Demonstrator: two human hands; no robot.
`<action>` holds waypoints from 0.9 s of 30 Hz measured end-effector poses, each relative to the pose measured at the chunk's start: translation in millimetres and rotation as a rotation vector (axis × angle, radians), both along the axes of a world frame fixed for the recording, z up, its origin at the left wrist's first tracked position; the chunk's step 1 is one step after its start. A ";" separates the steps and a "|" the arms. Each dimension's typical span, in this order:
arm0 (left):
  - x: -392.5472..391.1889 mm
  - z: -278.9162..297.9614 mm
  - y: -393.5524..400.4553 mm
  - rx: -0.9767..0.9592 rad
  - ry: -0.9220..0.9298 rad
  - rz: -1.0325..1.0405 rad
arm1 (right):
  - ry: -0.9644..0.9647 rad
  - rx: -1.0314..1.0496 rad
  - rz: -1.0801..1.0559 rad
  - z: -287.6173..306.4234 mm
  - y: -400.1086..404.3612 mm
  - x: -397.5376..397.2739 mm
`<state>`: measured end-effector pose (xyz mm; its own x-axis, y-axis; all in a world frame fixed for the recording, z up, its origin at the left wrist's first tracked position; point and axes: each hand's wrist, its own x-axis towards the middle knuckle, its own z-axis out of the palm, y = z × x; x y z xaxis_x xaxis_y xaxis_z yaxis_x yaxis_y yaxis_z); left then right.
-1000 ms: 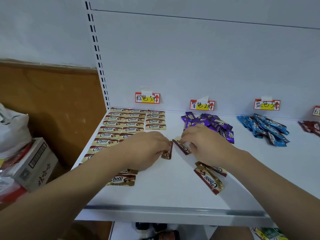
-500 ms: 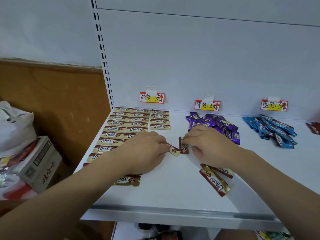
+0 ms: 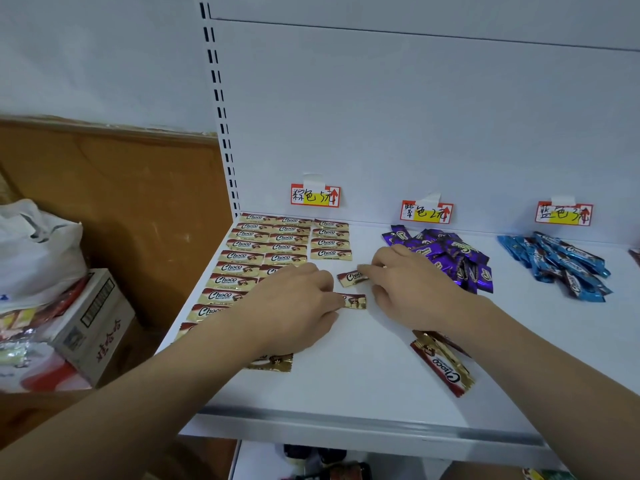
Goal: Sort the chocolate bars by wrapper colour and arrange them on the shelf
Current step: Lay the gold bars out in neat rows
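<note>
Brown-and-gold chocolate bars [image 3: 281, 248] lie in neat rows at the back left of the white shelf [image 3: 346, 382]. My left hand [image 3: 294, 299] pinches the left end of one brown bar [image 3: 355, 301] lying flat. Just behind it, my right hand [image 3: 412, 289] pinches the right end of a second brown bar [image 3: 351, 277]. A heap of purple bars [image 3: 450, 258] sits behind my right hand, and blue bars [image 3: 557, 263] are heaped further right. Loose brown bars [image 3: 445, 367] lie under my right forearm, and one more [image 3: 273, 362] under my left wrist.
Three price labels are taped to the back panel: brown [image 3: 315, 195], purple [image 3: 426, 212], blue [image 3: 563, 213]. A cardboard box [image 3: 93, 327] and a white plastic bag [image 3: 38, 251] stand left of the shelf. A red wrapper [image 3: 635, 254] shows at the right edge.
Both hands brought their brown bars from tilted to flat on the shelf and shifted them back toward the rows. The camera view moved slightly left.
</note>
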<state>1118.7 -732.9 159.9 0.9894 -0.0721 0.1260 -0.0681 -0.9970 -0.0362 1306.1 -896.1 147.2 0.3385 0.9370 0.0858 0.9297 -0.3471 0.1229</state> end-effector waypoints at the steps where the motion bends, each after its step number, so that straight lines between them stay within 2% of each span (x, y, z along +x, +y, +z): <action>1: -0.5 0.4 -0.9 -0.012 0.005 0.003 | 0.003 -0.004 -0.009 1.0 -0.2 -0.1; 4: -3.3 -1.6 -2.8 -0.043 0.024 0.011 | -0.004 -0.014 -0.016 0.4 -6.0 1.5; 9: -2.8 -5.3 -3.5 -0.016 -0.005 0.007 | 0.073 -0.089 -0.030 4.4 -4.5 0.2; 13: -6.0 -7.2 -4.8 0.010 -0.025 0.035 | 0.176 -0.062 -0.059 13.9 11.5 -10.1; 27: -12.1 -12.0 -4.9 -0.043 -0.027 0.128 | 0.132 -0.058 -0.048 9.6 35.1 -27.9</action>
